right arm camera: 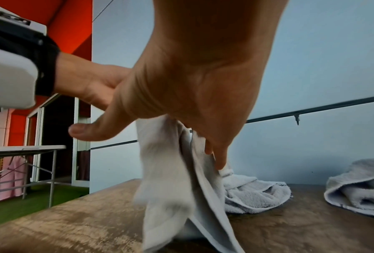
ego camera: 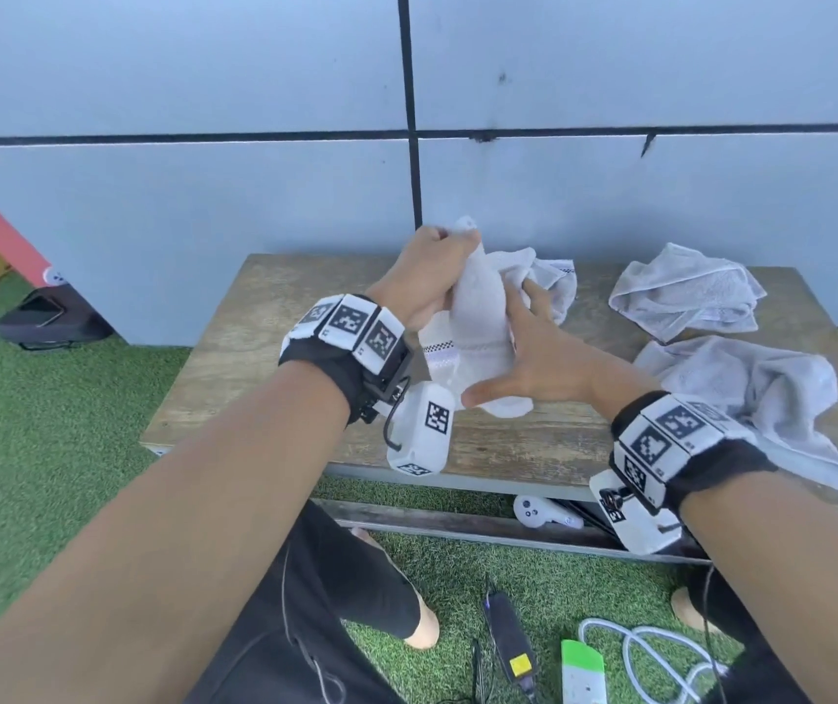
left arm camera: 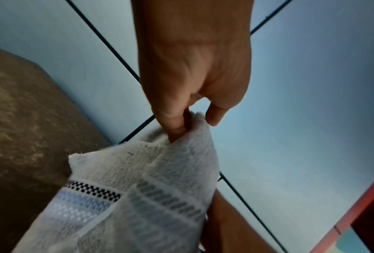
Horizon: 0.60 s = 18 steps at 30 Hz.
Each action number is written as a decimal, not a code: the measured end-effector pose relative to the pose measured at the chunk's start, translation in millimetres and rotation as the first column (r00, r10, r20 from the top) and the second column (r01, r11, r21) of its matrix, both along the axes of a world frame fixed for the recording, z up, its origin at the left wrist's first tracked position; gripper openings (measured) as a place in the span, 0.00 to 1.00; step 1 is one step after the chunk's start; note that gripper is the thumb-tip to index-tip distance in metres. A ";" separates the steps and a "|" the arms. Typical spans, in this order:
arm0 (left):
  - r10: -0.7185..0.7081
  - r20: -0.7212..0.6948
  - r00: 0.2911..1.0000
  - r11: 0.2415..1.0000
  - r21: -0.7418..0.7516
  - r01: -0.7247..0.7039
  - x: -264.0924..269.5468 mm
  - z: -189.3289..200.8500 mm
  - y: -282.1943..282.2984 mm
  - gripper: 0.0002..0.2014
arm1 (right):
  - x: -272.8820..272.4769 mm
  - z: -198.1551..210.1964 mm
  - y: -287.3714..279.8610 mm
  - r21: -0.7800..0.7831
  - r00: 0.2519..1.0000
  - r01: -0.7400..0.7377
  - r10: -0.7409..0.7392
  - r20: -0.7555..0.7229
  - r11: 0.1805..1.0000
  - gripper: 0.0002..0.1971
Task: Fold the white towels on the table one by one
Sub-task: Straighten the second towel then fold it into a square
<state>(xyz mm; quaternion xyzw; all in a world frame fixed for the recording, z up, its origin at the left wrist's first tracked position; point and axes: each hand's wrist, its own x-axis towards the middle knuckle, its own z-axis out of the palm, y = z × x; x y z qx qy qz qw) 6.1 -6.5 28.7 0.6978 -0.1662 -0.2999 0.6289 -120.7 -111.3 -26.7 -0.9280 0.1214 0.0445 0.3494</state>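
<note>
I count three towels on the bench [ego camera: 264, 358], and both my hands are on the leftmost one. My left hand [ego camera: 424, 276] is raised over the bench's middle and pinches the top of the held towel [ego camera: 478, 317] between thumb and curled fingers; the left wrist view shows that pinch close up, thumb [left arm camera: 173, 119] pressed into the terry, plus a woven band with a black check line and pale blue stripes that the head view barely catches. The towel hangs down from there, its lower end reaching the bench. My right hand [ego camera: 528, 358] lies flat against the towel's right side, fingers straight and spread, thumb sticking out toward me. The right wrist view shows the cloth running under my palm, doubled into two layers, with my fingertips [right arm camera: 221, 159] hidden partly behind it.

Right of that, a second towel [ego camera: 686, 292] sits crumpled near the back edge, and a third [ego camera: 757, 398] lies rumpled at the front right corner, one end drooping over the bench edge. The right wrist view cuts the second towel off at its frame edge and does not show the third. The left wrist view shows neither.
</note>
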 end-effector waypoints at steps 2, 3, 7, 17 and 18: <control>0.028 -0.048 0.998 0.996 -0.084 -0.032 2.7 6.3 2.7 0.06 | 3.2 -2.3 -0.4 0.006 0.999 0.038 -0.038 0.037 0.999 0.71; 0.021 -0.060 0.998 0.993 -0.118 -0.029 4.3 8.4 4.3 0.07 | 6.0 -4.2 -2.8 0.013 0.996 0.062 -0.063 0.064 0.998 0.61; -0.043 -0.029 0.999 0.992 -0.121 0.039 7.6 8.9 14.3 0.13 | 15.9 0.5 -12.1 0.093 0.931 0.224 -0.241 0.273 0.970 0.18; -0.188 0.430 0.883 0.961 0.267 0.074 2.4 -8.5 32.7 0.45 | 18.1 30.8 -16.7 0.177 0.856 0.331 -0.373 0.358 0.927 0.14; -0.249 0.450 0.858 0.942 0.320 0.106 -2.0 -7.9 31.3 0.44 | 18.7 33.0 -14.6 0.170 0.862 0.316 -0.358 0.359 0.933 0.13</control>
